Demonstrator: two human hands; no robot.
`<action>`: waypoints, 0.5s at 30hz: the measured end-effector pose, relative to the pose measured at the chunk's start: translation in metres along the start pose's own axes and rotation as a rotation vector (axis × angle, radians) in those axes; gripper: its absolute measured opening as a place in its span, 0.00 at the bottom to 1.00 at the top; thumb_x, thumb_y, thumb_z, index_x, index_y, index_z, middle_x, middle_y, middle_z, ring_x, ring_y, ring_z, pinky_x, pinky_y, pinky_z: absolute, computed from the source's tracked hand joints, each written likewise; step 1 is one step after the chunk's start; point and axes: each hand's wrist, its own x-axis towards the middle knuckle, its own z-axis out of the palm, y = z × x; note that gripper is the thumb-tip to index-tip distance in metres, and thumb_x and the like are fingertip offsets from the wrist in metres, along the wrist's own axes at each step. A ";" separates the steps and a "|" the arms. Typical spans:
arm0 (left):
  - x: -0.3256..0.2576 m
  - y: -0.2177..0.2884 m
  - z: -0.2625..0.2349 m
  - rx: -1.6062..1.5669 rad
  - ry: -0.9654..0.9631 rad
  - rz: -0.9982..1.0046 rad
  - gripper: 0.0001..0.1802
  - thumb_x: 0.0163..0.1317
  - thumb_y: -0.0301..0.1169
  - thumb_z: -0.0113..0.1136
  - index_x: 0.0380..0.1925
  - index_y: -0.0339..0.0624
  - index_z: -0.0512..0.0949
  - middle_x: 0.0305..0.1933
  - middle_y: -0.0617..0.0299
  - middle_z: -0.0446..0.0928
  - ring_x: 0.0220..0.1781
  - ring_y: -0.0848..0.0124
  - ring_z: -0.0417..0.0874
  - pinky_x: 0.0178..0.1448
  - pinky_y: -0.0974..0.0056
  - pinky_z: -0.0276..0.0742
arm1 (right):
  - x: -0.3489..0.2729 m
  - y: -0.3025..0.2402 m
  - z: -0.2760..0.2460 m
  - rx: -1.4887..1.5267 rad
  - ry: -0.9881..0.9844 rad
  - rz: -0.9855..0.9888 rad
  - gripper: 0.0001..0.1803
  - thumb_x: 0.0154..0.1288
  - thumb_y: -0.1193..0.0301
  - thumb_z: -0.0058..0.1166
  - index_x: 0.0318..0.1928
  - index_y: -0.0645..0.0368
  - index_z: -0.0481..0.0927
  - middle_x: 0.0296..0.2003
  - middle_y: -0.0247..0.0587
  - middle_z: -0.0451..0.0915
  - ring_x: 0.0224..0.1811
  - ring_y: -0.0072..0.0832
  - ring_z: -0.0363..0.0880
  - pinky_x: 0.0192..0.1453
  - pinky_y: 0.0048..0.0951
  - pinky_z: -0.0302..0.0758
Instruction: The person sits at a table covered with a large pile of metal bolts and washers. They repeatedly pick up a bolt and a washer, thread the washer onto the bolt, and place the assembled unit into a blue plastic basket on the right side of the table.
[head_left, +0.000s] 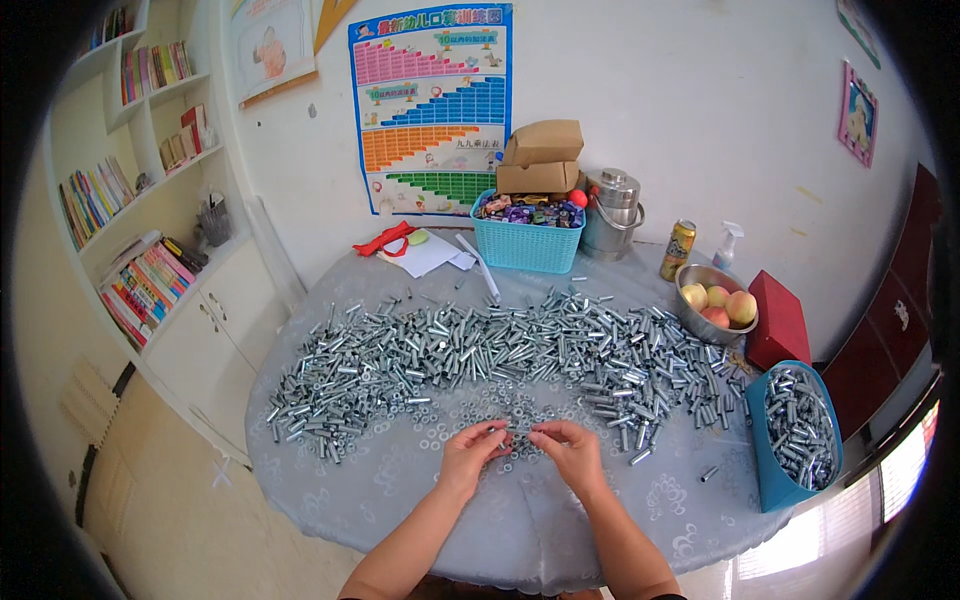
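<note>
My left hand (472,456) and my right hand (572,453) meet low over the near middle of the table, fingertips pinched close together. Between them is a small metal part (518,431), too small to tell its exact kind. Loose washers (480,402) lie scattered around and just beyond my fingers. Farther back, a wide curved heap of silvery metal sleeves and bolts (440,345) stretches from left to right. One single sleeve (709,474) lies apart at the right, near a blue bin (779,490) filled with similar metal pieces.
A grey patterned cloth (420,515) covers the table. Along the back stand a turquoise basket (525,248) of wrapped items, a cardboard box (538,178), a metal canister (610,225), a can (678,250) and a spray bottle (728,248). A fruit bowl (700,325) adjoins a red box (780,320).
</note>
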 end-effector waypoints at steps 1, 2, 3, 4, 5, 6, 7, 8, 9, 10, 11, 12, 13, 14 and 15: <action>-0.001 0.000 -0.001 0.064 0.004 0.022 0.11 0.56 0.22 0.57 0.41 0.33 0.76 0.36 0.58 0.77 0.36 0.72 0.79 0.41 0.68 0.78 | 0.000 0.000 0.001 -0.027 0.007 -0.006 0.08 0.55 0.74 0.60 0.36 0.64 0.80 0.28 0.33 0.80 0.30 0.16 0.76 0.34 0.17 0.72; -0.002 -0.001 -0.001 0.139 -0.015 0.042 0.11 0.56 0.22 0.58 0.40 0.33 0.76 0.35 0.59 0.77 0.35 0.73 0.79 0.40 0.69 0.78 | 0.000 0.000 0.000 -0.055 0.018 -0.012 0.08 0.55 0.73 0.60 0.34 0.64 0.81 0.27 0.33 0.80 0.29 0.16 0.75 0.33 0.17 0.71; -0.002 -0.002 -0.001 0.214 -0.033 0.062 0.11 0.55 0.22 0.58 0.39 0.34 0.77 0.34 0.60 0.78 0.34 0.74 0.79 0.38 0.71 0.77 | 0.000 0.000 0.000 -0.083 0.029 -0.018 0.07 0.54 0.73 0.60 0.33 0.64 0.81 0.25 0.33 0.80 0.27 0.16 0.75 0.31 0.17 0.71; -0.002 -0.003 -0.001 0.288 -0.051 0.082 0.10 0.54 0.22 0.59 0.38 0.34 0.77 0.33 0.60 0.78 0.33 0.75 0.79 0.36 0.73 0.77 | 0.001 -0.001 0.000 -0.103 0.036 -0.025 0.08 0.54 0.72 0.61 0.32 0.64 0.82 0.25 0.35 0.80 0.26 0.17 0.74 0.30 0.18 0.70; -0.004 -0.004 0.001 0.326 -0.069 0.063 0.10 0.54 0.22 0.60 0.37 0.34 0.77 0.32 0.61 0.78 0.32 0.76 0.78 0.36 0.73 0.76 | 0.000 -0.004 -0.002 -0.124 0.045 -0.029 0.08 0.54 0.71 0.61 0.32 0.64 0.82 0.24 0.36 0.80 0.24 0.17 0.74 0.29 0.19 0.70; -0.006 -0.004 0.003 0.364 -0.086 0.044 0.09 0.54 0.22 0.60 0.37 0.34 0.77 0.31 0.62 0.77 0.31 0.77 0.78 0.35 0.74 0.76 | 0.000 -0.005 -0.003 -0.146 0.052 -0.034 0.09 0.53 0.70 0.61 0.31 0.63 0.82 0.24 0.38 0.80 0.23 0.18 0.74 0.27 0.19 0.69; -0.008 -0.005 0.005 0.401 -0.101 0.025 0.09 0.53 0.22 0.61 0.36 0.35 0.77 0.30 0.63 0.77 0.31 0.78 0.78 0.34 0.74 0.75 | 0.000 -0.006 -0.002 -0.160 0.062 -0.043 0.08 0.53 0.70 0.61 0.31 0.63 0.82 0.24 0.38 0.80 0.23 0.19 0.74 0.27 0.19 0.69; -0.009 -0.006 0.006 0.403 -0.109 0.042 0.08 0.54 0.23 0.60 0.35 0.35 0.77 0.29 0.63 0.77 0.30 0.78 0.77 0.33 0.75 0.75 | 0.001 -0.006 -0.002 -0.174 0.070 -0.053 0.08 0.53 0.70 0.61 0.31 0.62 0.83 0.23 0.38 0.80 0.23 0.20 0.74 0.27 0.19 0.69; -0.010 -0.008 0.006 0.406 -0.115 0.059 0.07 0.54 0.23 0.60 0.34 0.35 0.77 0.29 0.64 0.77 0.30 0.79 0.77 0.33 0.75 0.74 | 0.001 -0.007 -0.001 -0.187 0.076 -0.063 0.08 0.53 0.70 0.61 0.31 0.62 0.83 0.23 0.38 0.80 0.22 0.20 0.74 0.26 0.19 0.68; -0.010 -0.009 0.009 0.406 -0.124 0.071 0.07 0.54 0.24 0.60 0.34 0.35 0.77 0.28 0.64 0.76 0.29 0.79 0.76 0.32 0.75 0.73 | 0.001 -0.008 -0.003 -0.231 0.094 -0.079 0.08 0.53 0.70 0.61 0.31 0.62 0.83 0.23 0.38 0.80 0.22 0.20 0.74 0.27 0.19 0.68; -0.011 -0.009 0.009 0.427 -0.110 0.079 0.07 0.56 0.25 0.59 0.34 0.35 0.77 0.29 0.64 0.76 0.29 0.80 0.76 0.32 0.75 0.73 | 0.000 -0.011 -0.004 -0.275 0.106 -0.097 0.07 0.53 0.70 0.61 0.31 0.61 0.83 0.22 0.38 0.79 0.23 0.20 0.74 0.27 0.19 0.68; -0.011 -0.006 0.010 0.449 -0.096 0.086 0.07 0.57 0.25 0.58 0.35 0.35 0.77 0.29 0.64 0.76 0.29 0.80 0.75 0.32 0.76 0.72 | 0.001 -0.012 -0.005 -0.319 0.116 -0.115 0.07 0.53 0.71 0.61 0.31 0.61 0.83 0.22 0.38 0.79 0.23 0.20 0.74 0.27 0.19 0.68; -0.011 -0.005 0.010 0.470 -0.080 0.093 0.07 0.58 0.26 0.57 0.35 0.36 0.77 0.29 0.64 0.76 0.29 0.80 0.75 0.31 0.76 0.72 | 0.001 -0.012 -0.006 -0.313 0.120 -0.137 0.07 0.53 0.71 0.61 0.30 0.61 0.83 0.22 0.37 0.79 0.23 0.20 0.74 0.27 0.20 0.68; -0.011 -0.006 0.009 0.446 -0.080 0.095 0.07 0.59 0.27 0.55 0.36 0.36 0.76 0.29 0.64 0.76 0.29 0.80 0.75 0.32 0.76 0.72 | 0.002 -0.011 -0.008 -0.307 0.123 -0.161 0.06 0.53 0.72 0.61 0.30 0.62 0.82 0.22 0.37 0.79 0.23 0.20 0.73 0.27 0.20 0.68; -0.009 -0.008 0.007 0.422 -0.079 0.097 0.08 0.60 0.27 0.54 0.37 0.36 0.76 0.29 0.64 0.76 0.29 0.80 0.75 0.32 0.76 0.71 | 0.002 -0.011 -0.008 -0.301 0.126 -0.185 0.06 0.52 0.72 0.61 0.30 0.62 0.82 0.22 0.37 0.78 0.23 0.20 0.73 0.27 0.20 0.68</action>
